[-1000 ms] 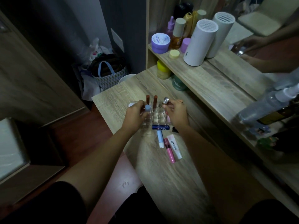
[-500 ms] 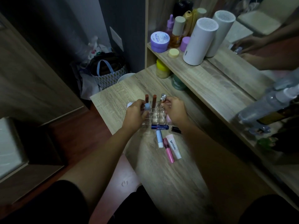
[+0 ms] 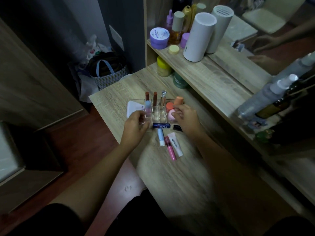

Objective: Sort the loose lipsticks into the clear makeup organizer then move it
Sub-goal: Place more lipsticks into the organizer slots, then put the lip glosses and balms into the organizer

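I see a tall white can [image 3: 198, 37] on the shelf [image 3: 213, 77]. Left of the can sit a purple jar [image 3: 159, 38] and a small yellow lid [image 3: 174, 49]. Far left of it, a bag [image 3: 109, 72] sits on the floor.

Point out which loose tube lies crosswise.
The dark blue NIVEA stick, lying sideways against the organizer; the others point toward the person.

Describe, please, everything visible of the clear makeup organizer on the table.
The clear makeup organizer is a transparent, plastic-looking grid of small square cells, sitting flat on the wooden table. Three tubes stand upright in its far row and a pastel one at its left. The left hand touches its left side; the right hand is at its right.
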Tool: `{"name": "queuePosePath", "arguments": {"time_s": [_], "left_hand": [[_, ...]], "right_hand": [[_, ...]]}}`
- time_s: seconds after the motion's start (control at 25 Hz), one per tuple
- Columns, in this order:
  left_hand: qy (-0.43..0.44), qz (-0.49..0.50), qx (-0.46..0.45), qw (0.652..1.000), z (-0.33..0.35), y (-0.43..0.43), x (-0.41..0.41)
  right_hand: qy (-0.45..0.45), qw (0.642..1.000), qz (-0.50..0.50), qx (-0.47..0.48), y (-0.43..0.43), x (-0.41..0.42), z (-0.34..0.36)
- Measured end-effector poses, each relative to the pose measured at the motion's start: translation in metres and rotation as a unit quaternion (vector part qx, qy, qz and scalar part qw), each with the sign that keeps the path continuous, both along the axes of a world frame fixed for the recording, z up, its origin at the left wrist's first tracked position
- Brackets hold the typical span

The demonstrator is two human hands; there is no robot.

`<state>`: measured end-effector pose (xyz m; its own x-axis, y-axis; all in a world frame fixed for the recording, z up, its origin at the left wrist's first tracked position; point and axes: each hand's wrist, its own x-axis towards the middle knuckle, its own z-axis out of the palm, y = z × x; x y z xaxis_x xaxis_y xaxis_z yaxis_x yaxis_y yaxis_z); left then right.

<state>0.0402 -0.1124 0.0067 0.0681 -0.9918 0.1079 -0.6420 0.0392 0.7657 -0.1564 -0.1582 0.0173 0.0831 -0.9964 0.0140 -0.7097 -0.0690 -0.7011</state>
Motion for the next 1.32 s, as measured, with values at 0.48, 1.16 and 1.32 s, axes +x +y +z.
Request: {"name": "queuePosePath", "arguments": {"time_s": [0.48, 1.16, 1.32], "left_hand": [[-0.058, -0.191, 0.107, 0.974, -0.04, 0.092, -0.066], [0.029, 0.0, 0.243, 0.97, -0.035, 0.097, -0.068], [0.156, 0.04, 0.217, 0.963, -0.01, 0.077, -0.048]], "right_hand": [[-0.062, 0.974, -0.082, 0.203, 0.086, -0.019, -0.041], [-0.127, 0.949, -0.168, 0.233, 0.13, -0.026, -0.045], [-0.21, 0.943, -0.174, 0.191, 0.112, -0.019, -0.023]]}}
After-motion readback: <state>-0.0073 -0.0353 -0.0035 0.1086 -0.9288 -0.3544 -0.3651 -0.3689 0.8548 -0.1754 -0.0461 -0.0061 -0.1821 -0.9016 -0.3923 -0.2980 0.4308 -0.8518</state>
